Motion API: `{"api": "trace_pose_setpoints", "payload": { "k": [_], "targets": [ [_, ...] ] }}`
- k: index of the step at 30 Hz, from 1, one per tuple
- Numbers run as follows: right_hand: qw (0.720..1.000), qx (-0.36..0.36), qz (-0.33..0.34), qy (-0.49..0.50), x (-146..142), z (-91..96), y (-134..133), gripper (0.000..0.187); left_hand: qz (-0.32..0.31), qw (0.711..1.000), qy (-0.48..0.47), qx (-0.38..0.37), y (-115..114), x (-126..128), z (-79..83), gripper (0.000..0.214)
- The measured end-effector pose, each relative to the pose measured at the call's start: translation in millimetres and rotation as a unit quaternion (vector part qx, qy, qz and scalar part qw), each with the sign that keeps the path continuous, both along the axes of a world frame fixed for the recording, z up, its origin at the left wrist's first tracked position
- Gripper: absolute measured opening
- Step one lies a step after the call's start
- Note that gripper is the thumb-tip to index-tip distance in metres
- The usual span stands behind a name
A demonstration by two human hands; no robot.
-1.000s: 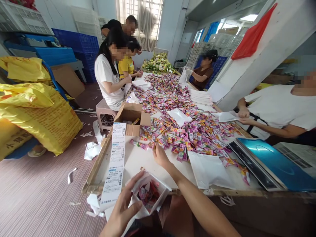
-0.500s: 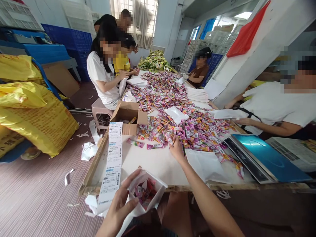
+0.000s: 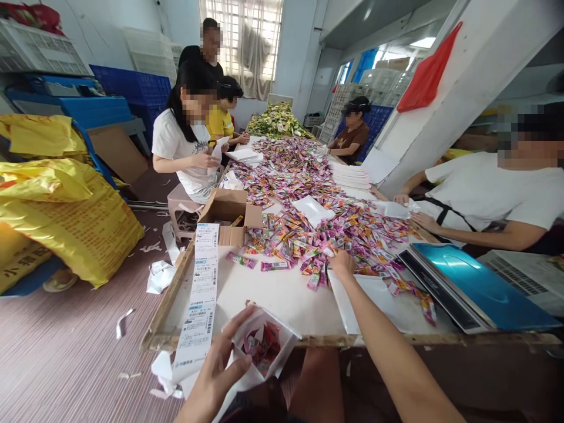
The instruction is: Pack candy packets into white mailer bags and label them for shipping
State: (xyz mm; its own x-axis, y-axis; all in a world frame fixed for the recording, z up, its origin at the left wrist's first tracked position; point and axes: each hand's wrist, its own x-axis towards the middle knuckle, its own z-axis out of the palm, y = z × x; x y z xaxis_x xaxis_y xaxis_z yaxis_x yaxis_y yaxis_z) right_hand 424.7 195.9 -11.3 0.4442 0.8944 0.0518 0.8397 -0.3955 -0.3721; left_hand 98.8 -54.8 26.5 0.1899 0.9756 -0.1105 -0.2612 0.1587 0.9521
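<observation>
While the left hand (image 3: 218, 359) pinches its rim, the white bag (image 3: 284, 349) is located at the near edge of the table (image 3: 268, 294), mouth upward, long axis slanting down-left. Bare surface separates it from the packet pile (image 3: 286, 167); there the right hand (image 3: 342, 264) curls, grip indeterminable.

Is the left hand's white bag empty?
No: the white bag held by the left hand has red and purple packets inside.
</observation>
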Motion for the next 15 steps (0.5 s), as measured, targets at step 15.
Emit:
{"api": "trace_pose_setpoints", "payload": {
  "k": [15],
  "targets": [
    [0.779, -0.077, 0.621, 0.043, -115, 143.0, -195, 0.022, -0.076, 0.989, 0.119, 0.041, -27, -10, 4.4, 0.063]
  ]
}}
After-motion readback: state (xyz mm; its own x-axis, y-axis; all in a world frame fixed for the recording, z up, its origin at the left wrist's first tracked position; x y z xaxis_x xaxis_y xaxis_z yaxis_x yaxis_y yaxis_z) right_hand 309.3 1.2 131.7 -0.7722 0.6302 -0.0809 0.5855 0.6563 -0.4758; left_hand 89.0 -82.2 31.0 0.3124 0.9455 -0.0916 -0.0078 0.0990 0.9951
